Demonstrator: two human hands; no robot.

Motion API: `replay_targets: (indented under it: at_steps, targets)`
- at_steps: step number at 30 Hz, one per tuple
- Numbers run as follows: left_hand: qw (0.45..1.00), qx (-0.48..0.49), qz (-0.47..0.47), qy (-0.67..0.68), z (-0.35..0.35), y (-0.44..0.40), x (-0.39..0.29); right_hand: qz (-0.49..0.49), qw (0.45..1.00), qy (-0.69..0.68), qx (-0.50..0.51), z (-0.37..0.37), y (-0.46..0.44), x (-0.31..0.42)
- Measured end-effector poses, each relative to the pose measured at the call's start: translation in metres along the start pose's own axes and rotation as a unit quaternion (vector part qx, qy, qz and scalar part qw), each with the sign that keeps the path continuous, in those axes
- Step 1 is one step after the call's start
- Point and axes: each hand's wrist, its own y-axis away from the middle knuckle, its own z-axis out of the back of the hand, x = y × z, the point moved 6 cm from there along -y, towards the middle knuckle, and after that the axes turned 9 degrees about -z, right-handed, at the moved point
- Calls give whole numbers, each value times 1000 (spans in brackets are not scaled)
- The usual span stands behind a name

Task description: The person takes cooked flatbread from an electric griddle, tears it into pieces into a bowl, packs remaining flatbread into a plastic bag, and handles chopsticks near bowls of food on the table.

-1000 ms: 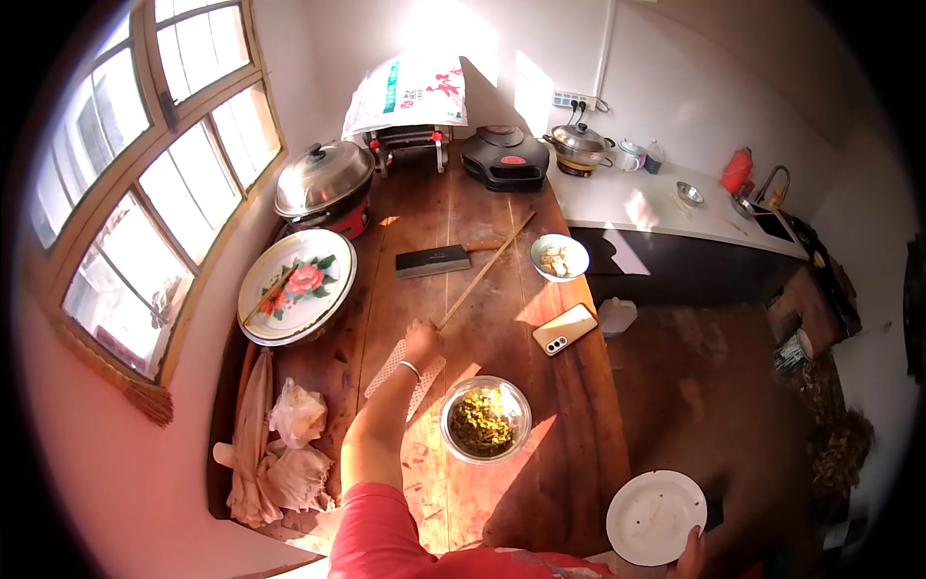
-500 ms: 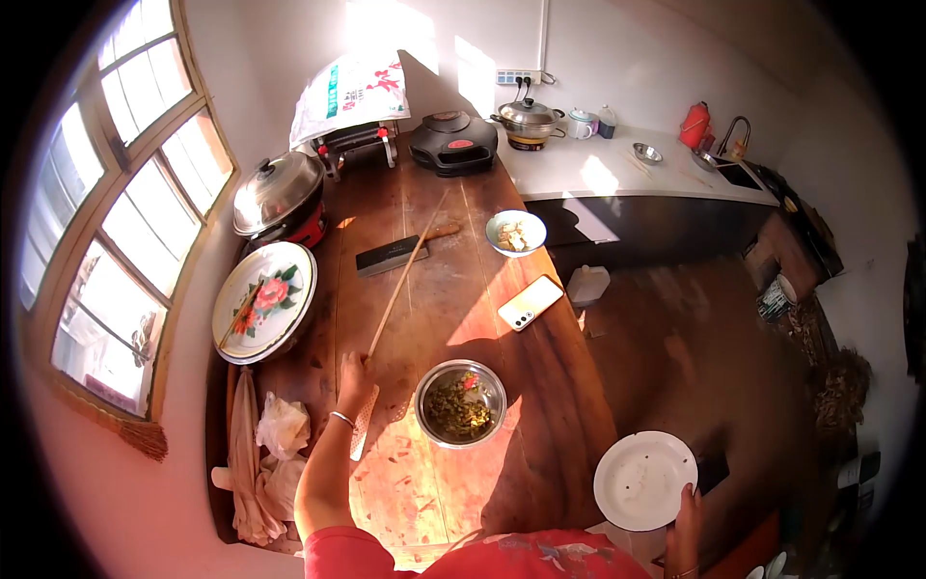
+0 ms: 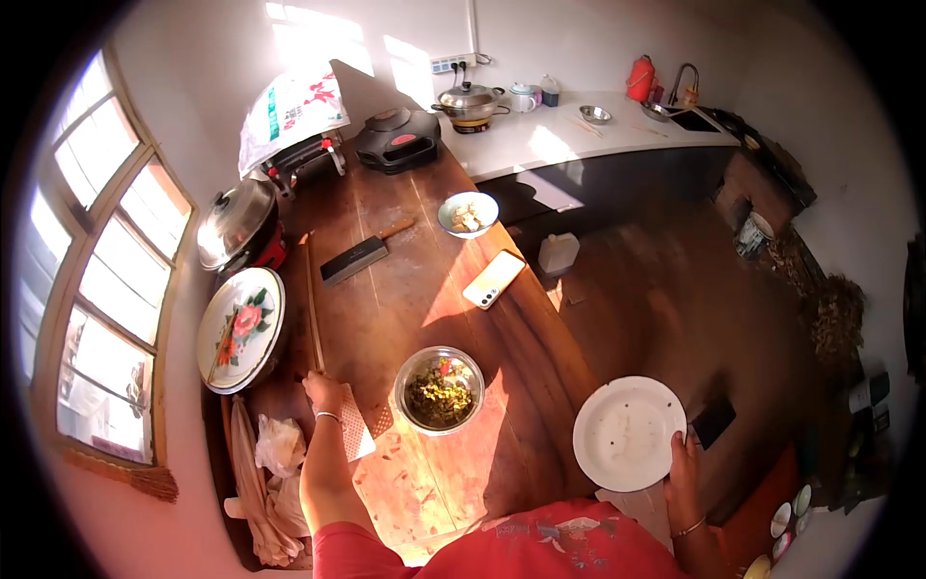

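My left hand (image 3: 323, 391) is closed round the near end of a long thin wooden stick (image 3: 313, 309), like a slim rolling pin, which lies along the table's left side. By my left wrist is a pale perforated strip (image 3: 355, 425). Off the table's right edge, my right hand (image 3: 683, 468) grips the rim of a white plate (image 3: 627, 434) with a few dark specks. Between my hands a steel bowl (image 3: 403, 394) of chopped green and yellow filling stands on the table. Farther off lie a cleaver (image 3: 355, 259) and a phone (image 3: 494, 279).
A small bowl with pale food (image 3: 469, 214) stands near the table's right edge. Along the left are a flowered enamel basin (image 3: 217, 333), a lidded pan (image 3: 236, 222) and plastic bags (image 3: 280, 446). A black electric griddle (image 3: 397, 140) sits at the far end.
My left hand has swung the stick left, off the cleaver and towards the lidded pan. The plate stays in my right hand. The view has turned somewhat to the right.
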Motion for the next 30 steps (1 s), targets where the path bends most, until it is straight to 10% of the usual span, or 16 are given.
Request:
replay_targets:
  at_steps: [9, 14, 22, 30]
  targets:
    - [993, -22, -118, 9, 5, 3, -23, 85, 996, 5, -36, -9, 5, 31]
    - [940, -59, -215, 259, 21, 43, -57, 73, 996, 18, -41, -8, 12, 37]
    - [839, 142, 139, 507, -10, 175, -60, 18, 995, -81, -50, 23, 15, 14]
    - [669, 263, 237, 653, -56, 222, -90, -23, 992, -74, -98, 56, 4, -25]
